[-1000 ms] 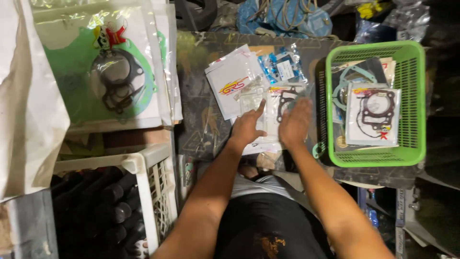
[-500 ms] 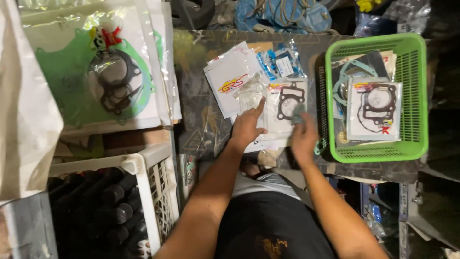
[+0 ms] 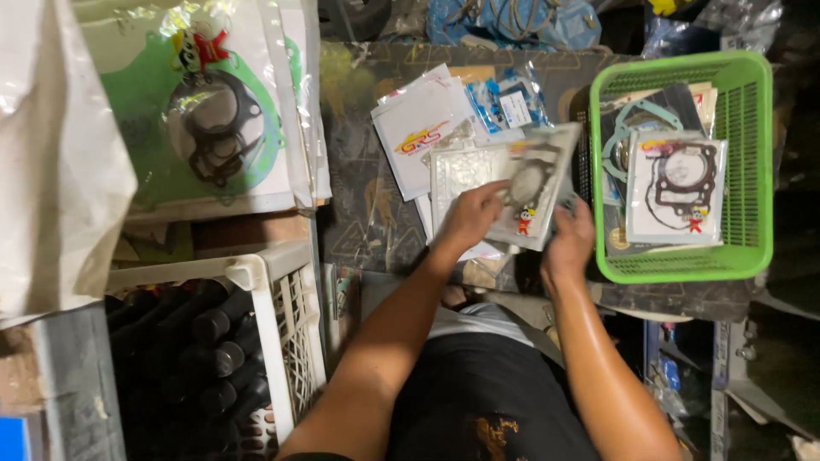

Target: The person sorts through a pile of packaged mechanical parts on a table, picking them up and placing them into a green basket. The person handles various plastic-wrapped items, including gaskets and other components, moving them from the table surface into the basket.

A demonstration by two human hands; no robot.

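Both our left hand [image 3: 471,218] and right hand [image 3: 571,243] grip a clear gasket packet [image 3: 534,183], lifted beside the green basket [image 3: 683,265]

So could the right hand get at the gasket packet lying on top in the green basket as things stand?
Probably yes. The right hand sits just beside the green basket, whose top is open, and the gasket packet lies uppermost with nothing over it. That hand is gripping the clear packet with the left hand, though.

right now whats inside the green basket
The green basket holds a clear gasket packet on top, over a loose teal gasket and more packets. Whatever lies under that stack is covered.
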